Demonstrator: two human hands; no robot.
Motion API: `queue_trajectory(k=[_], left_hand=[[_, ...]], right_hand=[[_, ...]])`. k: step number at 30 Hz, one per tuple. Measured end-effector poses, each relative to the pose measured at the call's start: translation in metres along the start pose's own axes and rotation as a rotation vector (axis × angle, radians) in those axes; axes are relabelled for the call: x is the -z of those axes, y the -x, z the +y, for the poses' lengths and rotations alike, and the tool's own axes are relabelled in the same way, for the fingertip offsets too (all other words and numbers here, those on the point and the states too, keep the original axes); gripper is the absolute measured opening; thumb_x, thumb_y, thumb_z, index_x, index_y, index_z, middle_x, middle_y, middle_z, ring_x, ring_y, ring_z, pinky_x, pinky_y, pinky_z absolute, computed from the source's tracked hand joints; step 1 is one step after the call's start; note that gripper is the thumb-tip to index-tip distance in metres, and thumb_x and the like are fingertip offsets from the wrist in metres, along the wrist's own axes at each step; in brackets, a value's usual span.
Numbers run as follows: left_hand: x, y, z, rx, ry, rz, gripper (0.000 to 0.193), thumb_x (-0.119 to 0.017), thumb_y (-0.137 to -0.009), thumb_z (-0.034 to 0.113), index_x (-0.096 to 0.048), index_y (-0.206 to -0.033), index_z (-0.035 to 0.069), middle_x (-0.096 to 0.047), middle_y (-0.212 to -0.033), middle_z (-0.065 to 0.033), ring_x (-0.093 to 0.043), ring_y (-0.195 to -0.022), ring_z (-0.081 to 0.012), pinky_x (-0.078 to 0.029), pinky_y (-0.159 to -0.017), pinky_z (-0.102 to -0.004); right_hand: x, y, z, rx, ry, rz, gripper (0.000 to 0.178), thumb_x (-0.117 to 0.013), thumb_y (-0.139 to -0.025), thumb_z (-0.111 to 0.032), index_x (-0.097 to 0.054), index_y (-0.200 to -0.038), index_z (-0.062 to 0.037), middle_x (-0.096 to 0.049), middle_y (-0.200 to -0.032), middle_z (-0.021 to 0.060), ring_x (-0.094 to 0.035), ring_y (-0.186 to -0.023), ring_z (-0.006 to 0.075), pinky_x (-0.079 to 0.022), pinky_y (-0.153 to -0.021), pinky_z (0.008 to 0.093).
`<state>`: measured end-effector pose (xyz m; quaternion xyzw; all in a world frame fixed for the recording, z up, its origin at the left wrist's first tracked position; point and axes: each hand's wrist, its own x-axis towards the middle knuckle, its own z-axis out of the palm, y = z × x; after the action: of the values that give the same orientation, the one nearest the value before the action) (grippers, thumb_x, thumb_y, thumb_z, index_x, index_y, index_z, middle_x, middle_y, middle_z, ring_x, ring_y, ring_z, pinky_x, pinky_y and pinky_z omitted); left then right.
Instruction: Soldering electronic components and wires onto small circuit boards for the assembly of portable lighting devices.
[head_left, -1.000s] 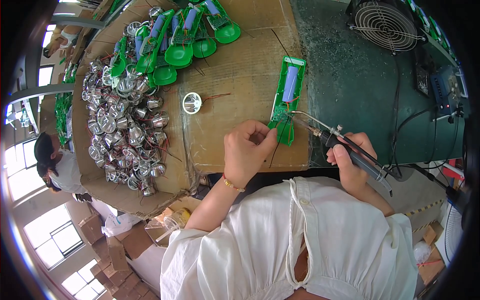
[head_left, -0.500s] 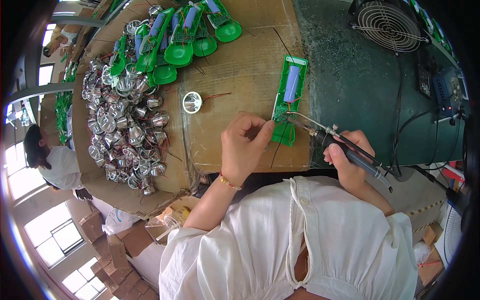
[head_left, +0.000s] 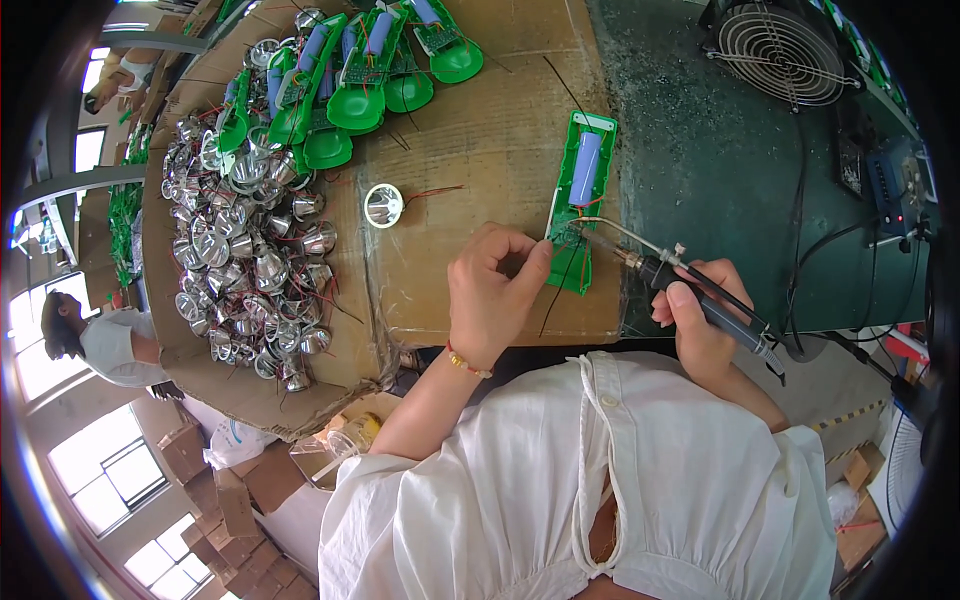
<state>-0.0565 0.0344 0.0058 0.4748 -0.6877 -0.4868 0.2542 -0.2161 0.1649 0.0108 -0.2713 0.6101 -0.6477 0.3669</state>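
Note:
A green plastic housing (head_left: 571,272) lies lengthwise on the cardboard, with a blue cylindrical battery cell (head_left: 585,168) and a small circuit board (head_left: 567,236) in it. Black wires stick out past both its ends. My right hand (head_left: 704,308) grips a soldering iron (head_left: 708,308) with a thin metal feed tube (head_left: 635,239) along it; both tips reach the board. My left hand (head_left: 495,290) is closed in a pinch at the board's left edge; whatever is between thumb and forefinger is hidden. Left of that hand rests a single silver reflector cup (head_left: 384,205) with red and black wires.
Many reflector cups (head_left: 240,245) fill a cardboard box at left, with several assembled green housings (head_left: 357,105) on top and beside it. A fan with a wire grille (head_left: 778,55) stands back right, near a blue powered unit (head_left: 893,190) and cables. Another person (head_left: 105,345) sits far left.
The iron and feed tube have shifted slightly right over the board, my right hand with them. My left hand stays almost in place. The person at far left has moved a little.

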Motion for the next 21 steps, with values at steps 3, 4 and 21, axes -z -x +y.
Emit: queue_trajectory(k=[3,4,21], left_hand=[[0.0,0.001,0.001,0.022,0.018,-0.002,0.013,-0.066,-0.075,0.008,-0.058,-0.07,-0.002,-0.056,-0.07,-0.0074,-0.055,-0.055,-0.0124,-0.043,-0.05,-0.0238],[0.001,0.001,0.0,0.025,0.011,0.001,0.013,-0.066,-0.075,0.008,-0.058,-0.07,-0.002,-0.056,-0.07,-0.0073,-0.055,-0.055,-0.0122,-0.043,-0.05,-0.0237],[0.011,-0.022,0.025,-0.065,-0.416,-0.274,0.015,-0.061,-0.07,0.017,-0.059,-0.062,0.005,-0.053,-0.053,-0.0127,-0.053,-0.047,-0.0288,-0.043,-0.046,-0.0339]], right_hand=[[0.002,0.0,0.002,0.034,0.001,0.0,0.015,-0.057,-0.08,-0.007,-0.047,-0.086,0.0012,-0.057,-0.068,0.0111,-0.055,-0.051,0.0122,-0.045,-0.045,0.023],[0.002,0.0,0.003,0.047,0.007,-0.012,0.015,-0.057,-0.08,-0.008,-0.046,-0.086,0.0013,-0.056,-0.07,0.0114,-0.055,-0.052,0.0122,-0.046,-0.046,0.0233],[0.061,-0.041,0.007,0.301,0.05,0.256,0.016,-0.058,-0.08,-0.002,-0.046,-0.09,0.0025,-0.056,-0.074,0.0108,-0.054,-0.057,0.0118,-0.046,-0.053,0.0239]])
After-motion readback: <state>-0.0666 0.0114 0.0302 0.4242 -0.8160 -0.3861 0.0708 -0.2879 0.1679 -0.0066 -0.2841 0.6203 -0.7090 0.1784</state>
